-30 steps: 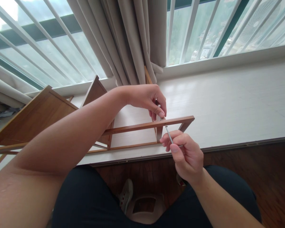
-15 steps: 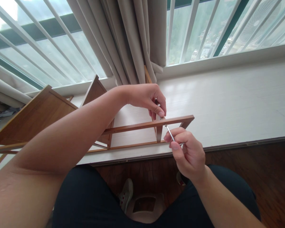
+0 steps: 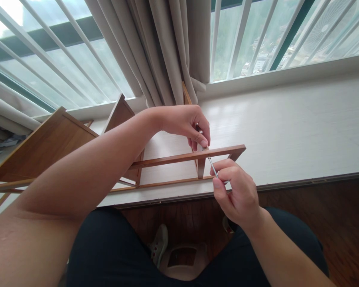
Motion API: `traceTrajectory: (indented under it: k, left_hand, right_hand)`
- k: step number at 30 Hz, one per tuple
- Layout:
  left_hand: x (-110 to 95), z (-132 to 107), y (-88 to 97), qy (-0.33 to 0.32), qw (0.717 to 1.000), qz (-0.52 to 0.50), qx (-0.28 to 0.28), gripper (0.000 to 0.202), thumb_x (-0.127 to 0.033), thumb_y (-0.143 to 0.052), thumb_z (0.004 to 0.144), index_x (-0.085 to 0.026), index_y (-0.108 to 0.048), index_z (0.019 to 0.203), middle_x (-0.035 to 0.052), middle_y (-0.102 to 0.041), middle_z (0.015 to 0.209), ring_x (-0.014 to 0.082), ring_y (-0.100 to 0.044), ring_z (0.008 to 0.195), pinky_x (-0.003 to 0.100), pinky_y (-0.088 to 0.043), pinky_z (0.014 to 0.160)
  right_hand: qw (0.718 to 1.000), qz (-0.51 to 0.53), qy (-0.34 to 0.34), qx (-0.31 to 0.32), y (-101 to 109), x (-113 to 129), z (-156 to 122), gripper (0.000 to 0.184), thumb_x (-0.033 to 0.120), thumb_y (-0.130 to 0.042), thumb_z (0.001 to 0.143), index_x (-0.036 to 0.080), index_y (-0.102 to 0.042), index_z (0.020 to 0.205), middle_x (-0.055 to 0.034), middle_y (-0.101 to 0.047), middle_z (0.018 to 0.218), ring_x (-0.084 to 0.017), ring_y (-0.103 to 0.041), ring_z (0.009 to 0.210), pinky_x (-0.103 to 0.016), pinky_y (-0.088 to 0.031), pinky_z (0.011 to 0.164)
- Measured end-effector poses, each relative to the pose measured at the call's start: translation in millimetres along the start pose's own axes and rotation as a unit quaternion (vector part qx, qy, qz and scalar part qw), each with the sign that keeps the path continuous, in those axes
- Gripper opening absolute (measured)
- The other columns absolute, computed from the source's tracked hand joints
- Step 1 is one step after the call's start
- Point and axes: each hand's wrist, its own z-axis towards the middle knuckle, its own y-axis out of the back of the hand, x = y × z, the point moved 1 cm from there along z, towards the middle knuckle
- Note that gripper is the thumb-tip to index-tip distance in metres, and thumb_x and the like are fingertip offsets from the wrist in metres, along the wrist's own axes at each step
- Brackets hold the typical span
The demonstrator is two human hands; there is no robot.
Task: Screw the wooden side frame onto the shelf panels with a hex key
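Note:
A slim metal hex key (image 3: 213,167) is pinched between the thumb and fingers of my right hand (image 3: 237,193). Its far tip meets the front side of a narrow brown wooden rail (image 3: 173,158), close to where a short wooden crosspiece (image 3: 201,168) joins from below. On the rail's far side, my left hand (image 3: 194,129) is closed with thumb and fingertips together right at that joint. What it grips is mostly hidden by the fingers; only a small dark, shiny bit shows. The rail belongs to a wooden frame lying on a white ledge.
Brown wooden panels (image 3: 44,147) of the same furniture lean at the left. The white ledge (image 3: 287,119) runs below barred windows and a beige curtain (image 3: 155,48). A small stool (image 3: 182,271) stands on the dark wood floor (image 3: 317,215) between my legs.
My right hand has shifted and turned slightly, and the hex key's angle has changed a little with its tip still at the rail. My left hand is almost still.

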Motion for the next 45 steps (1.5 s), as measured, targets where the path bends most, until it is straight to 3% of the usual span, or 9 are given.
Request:
traceTrajectory:
  k: [5, 26, 31, 45]
  left_hand:
    - [0.0, -0.1, 0.3, 0.000, 1.000, 0.010, 0.003, 0.021, -0.041, -0.083, 0.078, -0.025, -0.085, 0.090, 0.0014, -0.078, 0.081, 0.0143, -0.073, 0.076, 0.023, -0.055, 0.079]
    - [1.0, -0.2, 0.5, 0.024, 0.999, -0.010, 0.030, 0.021, -0.040, -0.080, 0.082, -0.026, -0.084, 0.096, 0.0015, -0.079, 0.088, 0.0137, -0.074, 0.077, 0.023, -0.055, 0.078]
    - [1.1, -0.6, 0.8, 0.021, 1.000, -0.013, 0.020, 0.022, -0.042, -0.083, 0.078, -0.026, -0.084, 0.093, 0.0006, -0.078, 0.084, 0.0140, -0.073, 0.078, 0.023, -0.055, 0.082]
    - [1.5, -0.9, 0.2, 0.015, 1.000, -0.016, 0.020, 0.022, -0.043, -0.081, 0.079, -0.026, -0.084, 0.094, 0.0029, -0.079, 0.086, 0.0154, -0.074, 0.078, 0.024, -0.055, 0.080]
  right_hand:
    - [0.999, -0.037, 0.013, 0.010, 3.2, 5.1, 2.7, 0.018, 0.005, -0.057, 0.092, 0.021, -0.047, 0.095, -0.0070, -0.058, 0.092, -0.020, -0.055, 0.083, -0.035, -0.047, 0.072]
    - [1.000, -0.019, 0.011, -0.014, -0.6, -1.6, -0.5, 0.010, 0.012, -0.061, 0.096, 0.018, -0.055, 0.101, -0.0071, -0.061, 0.086, -0.020, -0.057, 0.080, -0.034, -0.049, 0.071]
    - [0.999, -0.035, 0.003, -0.019, 0.8, -0.8, -2.7, 0.006, 0.015, -0.060, 0.098, 0.019, -0.056, 0.095, -0.0051, -0.060, 0.080, -0.018, -0.054, 0.074, -0.032, -0.045, 0.067]
    - [0.999, -0.048, -0.006, -0.008, -0.4, 2.7, -0.7, 0.017, 0.020, -0.054, 0.102, 0.020, -0.055, 0.085, -0.0016, -0.054, 0.071, -0.015, -0.047, 0.064, -0.030, -0.037, 0.061]
